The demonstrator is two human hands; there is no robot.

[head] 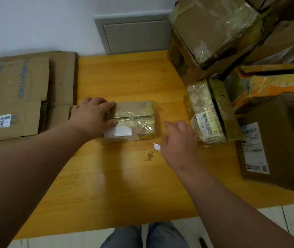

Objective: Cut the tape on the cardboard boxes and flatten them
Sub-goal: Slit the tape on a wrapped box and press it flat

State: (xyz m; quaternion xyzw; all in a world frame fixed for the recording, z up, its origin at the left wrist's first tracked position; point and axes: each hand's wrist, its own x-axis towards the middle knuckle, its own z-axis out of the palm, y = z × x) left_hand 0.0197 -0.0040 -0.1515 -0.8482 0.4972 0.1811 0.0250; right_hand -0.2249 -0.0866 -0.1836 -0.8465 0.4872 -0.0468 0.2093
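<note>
A small cardboard box [135, 120], wrapped in shiny clear tape with a white label on its near side, lies flat on the yellow wooden table [124, 176]. My left hand [92, 119] rests on the box's left end, with its fingers laid over the top. My right hand [178, 140] hovers just right of the box with loosely curled fingers, and I see nothing held in it. A small white scrap [157, 146] shows at its thumb edge. A second taped box [205, 111] leans just behind that hand.
Flattened cardboard sheets [17, 97] are stacked at the table's left. Several taped boxes are piled at the back right [214, 33], with an orange-printed one [276, 85] and a large brown box [276, 140] at the right edge. A grey wall panel [135, 34] stands behind.
</note>
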